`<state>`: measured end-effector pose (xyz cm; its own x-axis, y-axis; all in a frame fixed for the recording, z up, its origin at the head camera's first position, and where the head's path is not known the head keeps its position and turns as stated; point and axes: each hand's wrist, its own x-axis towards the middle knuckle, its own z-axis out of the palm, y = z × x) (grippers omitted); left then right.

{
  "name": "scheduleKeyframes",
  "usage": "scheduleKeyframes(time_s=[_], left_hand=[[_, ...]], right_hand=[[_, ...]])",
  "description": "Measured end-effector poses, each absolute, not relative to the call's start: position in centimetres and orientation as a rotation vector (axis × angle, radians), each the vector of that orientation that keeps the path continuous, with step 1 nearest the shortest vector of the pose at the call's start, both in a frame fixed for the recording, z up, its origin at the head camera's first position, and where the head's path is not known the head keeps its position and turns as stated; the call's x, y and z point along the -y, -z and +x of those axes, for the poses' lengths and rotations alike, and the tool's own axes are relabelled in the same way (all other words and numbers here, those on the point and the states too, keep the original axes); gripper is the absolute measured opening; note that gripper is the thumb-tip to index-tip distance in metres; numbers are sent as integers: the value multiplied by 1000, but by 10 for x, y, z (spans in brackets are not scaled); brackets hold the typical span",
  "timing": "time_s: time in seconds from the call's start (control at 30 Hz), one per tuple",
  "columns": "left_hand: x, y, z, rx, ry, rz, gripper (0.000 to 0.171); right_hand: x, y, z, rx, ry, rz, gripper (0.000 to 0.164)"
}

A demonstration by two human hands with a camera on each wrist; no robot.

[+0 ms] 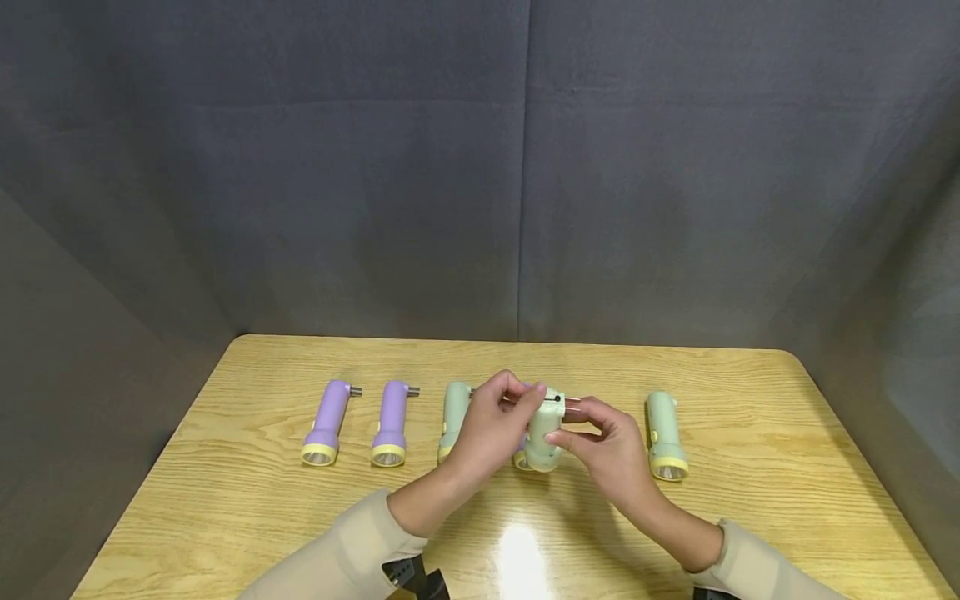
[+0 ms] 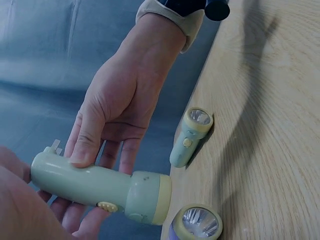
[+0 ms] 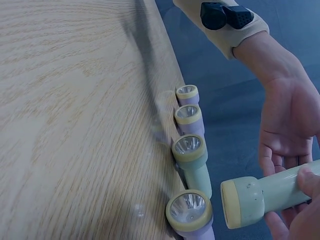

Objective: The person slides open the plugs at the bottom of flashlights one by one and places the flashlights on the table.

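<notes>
Both hands hold a pale green flashlight point(image 1: 543, 442) above the table, its yellow-rimmed lens end pointing down. My left hand point(image 1: 487, 425) grips the tail end, its thumb and fingertips close to the metal prongs point(image 1: 573, 405) that stick out there. On the barrel, the thumb of my right hand point(image 1: 617, 458) presses from the near side, with the fingers behind. The left wrist view shows the barrel's yellow switch point(image 2: 107, 206) between the hands. Behind the held flashlight lies a purple flashlight point(image 1: 519, 460), mostly hidden.
To the left on the wooden table point(image 1: 247, 517) lie a purple flashlight point(image 1: 328, 415), another purple flashlight point(image 1: 392, 417) and a green flashlight point(image 1: 453, 410). A green flashlight point(image 1: 664, 433) lies on the right. Grey curtain point(image 1: 375, 208) hangs around the back and sides.
</notes>
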<state>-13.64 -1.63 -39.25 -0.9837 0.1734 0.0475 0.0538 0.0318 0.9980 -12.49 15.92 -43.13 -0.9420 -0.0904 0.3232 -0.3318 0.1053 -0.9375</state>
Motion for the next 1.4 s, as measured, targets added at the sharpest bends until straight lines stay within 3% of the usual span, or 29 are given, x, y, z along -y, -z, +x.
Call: scheduleKeyframes(time_s=[0.77, 1.4], left_hand=[[39, 405, -143, -2198, -1966, 644, 24], [32, 414, -146, -2169, -2076, 630, 30]], right_hand=[[-164, 425, -125, 2217, -1906, 432, 29], [-165, 426, -126, 2229, -1888, 414, 26]])
